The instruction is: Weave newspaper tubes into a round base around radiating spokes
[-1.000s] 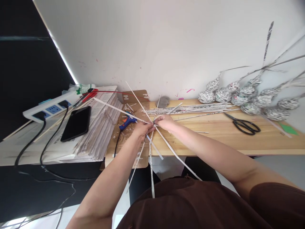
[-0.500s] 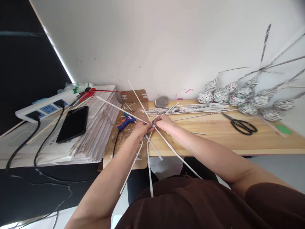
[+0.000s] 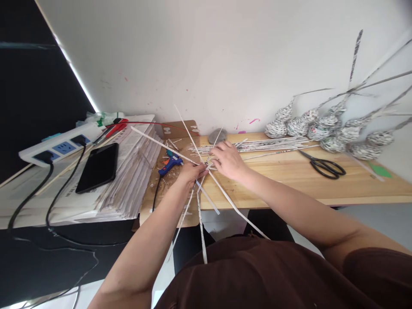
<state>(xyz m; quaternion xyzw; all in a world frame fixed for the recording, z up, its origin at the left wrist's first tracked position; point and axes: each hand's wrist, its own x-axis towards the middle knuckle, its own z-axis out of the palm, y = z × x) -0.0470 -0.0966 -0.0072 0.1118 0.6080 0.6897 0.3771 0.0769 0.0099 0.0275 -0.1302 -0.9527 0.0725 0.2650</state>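
Observation:
Several thin rolled-paper strips (image 3: pixel 224 190) fan out from one centre, some reaching over the table's front edge and some toward the wall. My left hand (image 3: pixel 192 172) pinches them at that centre, its thumb and fingers closed. Just to the right, my right hand (image 3: pixel 227 159) is raised over the strips with its fingers bent and apart; a strip passes beneath its fingertips, and no firm grip on it shows. A blue glue gun (image 3: pixel 170 164) lies on brown cardboard (image 3: pixel 188 218) left of my left hand.
Paper sticks (image 3: pixel 273 145) lie behind my right hand, near a grey lump (image 3: pixel 217 136). Black scissors (image 3: pixel 326 167) and woven paper gourd shapes (image 3: pixel 298 126) are at the right. A newspaper stack (image 3: pixel 128 189) at left bears a phone (image 3: pixel 98 168) and a power strip (image 3: pixel 64 146).
My right hand has moved slightly right and opened away from the centre. My left hand stays on the strips. The strip at the lower left and the one at the lower right have shifted.

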